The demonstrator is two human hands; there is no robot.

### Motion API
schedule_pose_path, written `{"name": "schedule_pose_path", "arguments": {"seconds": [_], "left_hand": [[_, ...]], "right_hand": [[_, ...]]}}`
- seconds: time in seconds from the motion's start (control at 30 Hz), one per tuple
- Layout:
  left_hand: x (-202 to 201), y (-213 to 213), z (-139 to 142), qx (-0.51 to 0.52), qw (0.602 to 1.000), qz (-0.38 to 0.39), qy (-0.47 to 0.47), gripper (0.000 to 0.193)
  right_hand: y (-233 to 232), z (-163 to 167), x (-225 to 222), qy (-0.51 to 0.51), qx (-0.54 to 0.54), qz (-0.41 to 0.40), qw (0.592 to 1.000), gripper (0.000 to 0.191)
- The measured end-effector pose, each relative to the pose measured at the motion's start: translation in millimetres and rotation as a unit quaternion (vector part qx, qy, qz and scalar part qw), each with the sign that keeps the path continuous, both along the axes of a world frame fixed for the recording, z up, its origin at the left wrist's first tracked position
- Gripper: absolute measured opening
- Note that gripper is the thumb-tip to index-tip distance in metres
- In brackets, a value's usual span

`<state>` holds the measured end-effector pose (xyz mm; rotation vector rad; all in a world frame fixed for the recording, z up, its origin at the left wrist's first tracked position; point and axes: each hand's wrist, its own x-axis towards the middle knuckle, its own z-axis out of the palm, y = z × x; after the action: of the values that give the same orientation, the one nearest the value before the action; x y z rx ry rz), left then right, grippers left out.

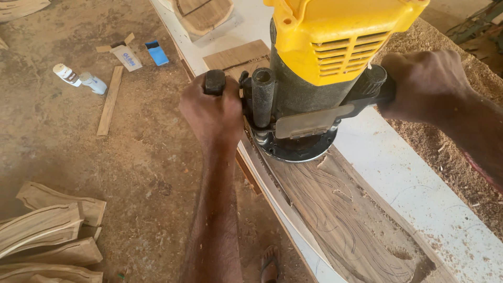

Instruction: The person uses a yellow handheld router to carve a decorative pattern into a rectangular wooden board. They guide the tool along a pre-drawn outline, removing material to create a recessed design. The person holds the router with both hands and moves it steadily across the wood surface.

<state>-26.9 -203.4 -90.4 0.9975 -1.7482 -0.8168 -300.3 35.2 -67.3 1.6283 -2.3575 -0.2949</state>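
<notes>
Routing board [340, 220] on white surface [414, 183] | left hand [212, 112], right hand [422, 86]: each grip wrapped tight round a router [314, 78] handle | pencil lines near end uncut; cut pieces [47, 236] stacked on floor

A white bench top [398, 173] runs between both hands, carrying a dark wooden board [346, 220] under the router base [296, 149]. Beyond the right hand [422, 86] sawdust [445, 141] lies heaped, possibly on the bench edge.
</notes>
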Motion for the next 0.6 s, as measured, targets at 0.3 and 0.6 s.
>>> {"name": "schedule_pose_path", "arguments": {"seconds": [0.3,0.6], "left_hand": [[4.9,7.2,-7.8,-0.046,0.999,0.007,-0.006,0.028],[8.3,15.1,-10.5,-0.050,0.999,0.011,-0.009,0.026]], "right_hand": [[5.3,1.0,2.6,-0.006,0.004,0.005,1.000,0.010],[12.3,-0.6,2.5,-0.010,-0.009,0.022,1.000,0.011]]}}
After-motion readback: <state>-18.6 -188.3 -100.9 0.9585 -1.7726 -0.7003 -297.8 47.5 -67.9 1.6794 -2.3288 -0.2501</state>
